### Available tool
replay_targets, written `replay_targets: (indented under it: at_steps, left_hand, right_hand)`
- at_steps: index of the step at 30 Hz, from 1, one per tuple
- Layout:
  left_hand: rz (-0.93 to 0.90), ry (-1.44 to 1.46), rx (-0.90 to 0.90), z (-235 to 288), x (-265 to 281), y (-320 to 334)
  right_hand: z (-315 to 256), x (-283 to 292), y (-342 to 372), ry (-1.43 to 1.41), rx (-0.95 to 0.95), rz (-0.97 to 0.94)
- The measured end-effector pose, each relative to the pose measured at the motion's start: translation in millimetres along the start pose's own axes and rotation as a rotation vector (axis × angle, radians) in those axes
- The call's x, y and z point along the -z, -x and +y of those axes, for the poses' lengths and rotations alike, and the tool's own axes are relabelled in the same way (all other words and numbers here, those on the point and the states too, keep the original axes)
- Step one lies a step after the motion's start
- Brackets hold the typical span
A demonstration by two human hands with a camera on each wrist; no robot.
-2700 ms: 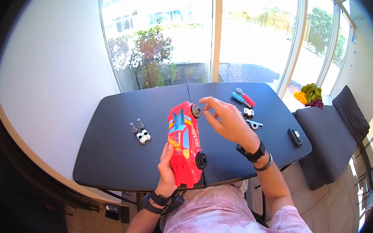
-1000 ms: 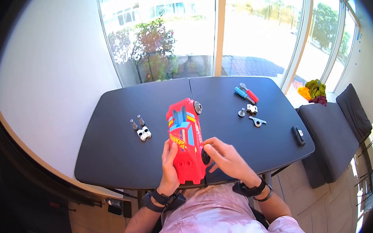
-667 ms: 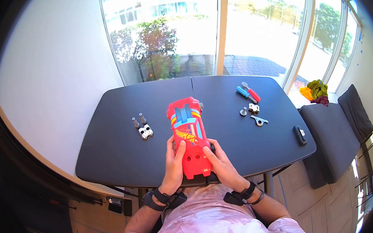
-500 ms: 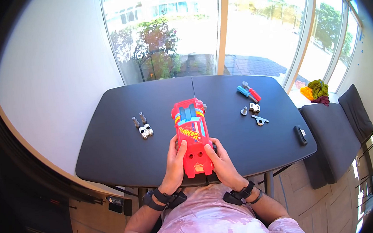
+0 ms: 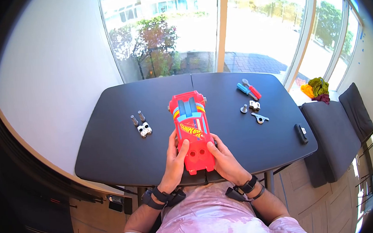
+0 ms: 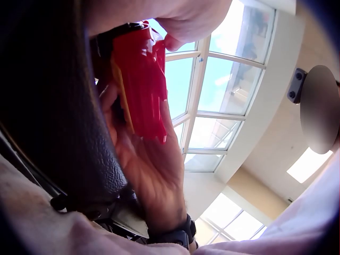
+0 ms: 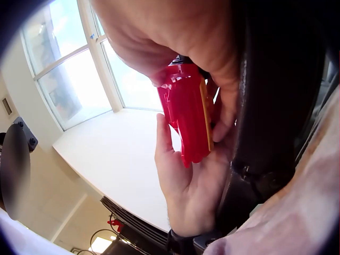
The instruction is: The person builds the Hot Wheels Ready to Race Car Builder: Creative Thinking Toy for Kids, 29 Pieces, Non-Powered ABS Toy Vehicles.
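Both hands hold a red toy car [image 5: 193, 135] above the near edge of the dark table [image 5: 112, 159]. The roof faces up, with blue trim and yellow flame lettering, and two round holes show near its close end. My left hand [image 5: 174, 162] grips the car's left side, thumb on top. On the other side, my right hand [image 5: 228, 161] grips it the same way. Fingers underneath are hidden in the head view. From below, the wrist views show the car's red end [image 6: 141, 87] between the palms. The wheels at the near end are mostly covered by the hands.
On the left of the table are a silver two-holed block [image 5: 144, 129] and two grey pegs [image 5: 141, 116]. To the right lie blue-handled [image 5: 246, 90] and red-handled tools [image 5: 254, 92], another silver block [image 5: 255, 105], a grey peg [image 5: 244, 108], a grey bracket [image 5: 260, 118] and a black object [image 5: 300, 134].
The right hand has gone from near the car's far wheel to its near wheel, then round its right side. The car has turned from showing its wheeled side to roof up.
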State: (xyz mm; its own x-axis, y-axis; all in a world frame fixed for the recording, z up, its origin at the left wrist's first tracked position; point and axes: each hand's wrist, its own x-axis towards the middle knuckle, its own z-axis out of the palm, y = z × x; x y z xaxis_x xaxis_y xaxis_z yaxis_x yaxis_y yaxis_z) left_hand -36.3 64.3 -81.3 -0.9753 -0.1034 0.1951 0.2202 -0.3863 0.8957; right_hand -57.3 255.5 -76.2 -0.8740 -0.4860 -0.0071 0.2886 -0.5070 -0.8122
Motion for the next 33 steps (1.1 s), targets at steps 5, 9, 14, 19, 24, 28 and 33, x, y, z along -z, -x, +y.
replay_targets:
  at_steps: [5, 9, 14, 19, 24, 28, 33]
  left_hand:
    - [-0.03, -0.039, 0.024, 1.0, 4.2, -0.8]
    - [-0.05, -0.19, 0.02, 13.1, 10.5, -5.3]
    - [0.104, -0.774, -0.223, 83.2, 31.4, -8.6]
    - [0.101, -1.5, -0.373, 108.4, 104.8, -56.0]
    - [0.119, -1.716, -0.23, 78.9, 154.6, -76.1]
    - [0.148, -1.66, -0.212, 76.8, 148.5, -77.8]
    - [0.162, -1.357, -0.308, 98.5, 114.5, -58.9]
  right_hand:
    - [0.5, 1.5, -0.5, -0.03, 0.004, 0.003]
    - [1.3, 4.2, -1.2, -0.056, 0.032, 0.009]
    - [-6.0, -0.3, 0.4, -0.064, 0.042, 0.06]
    - [-10.7, -1.6, 3.1, -0.095, 0.022, 0.079]
    - [-7.9, -0.2, 0.2, -0.108, 0.036, 0.067]
    - [-9.0, 0.4, 1.4, -0.087, 0.025, 0.081]
    - [-7.4, 1.5, -0.1, -0.069, 0.043, 0.093]
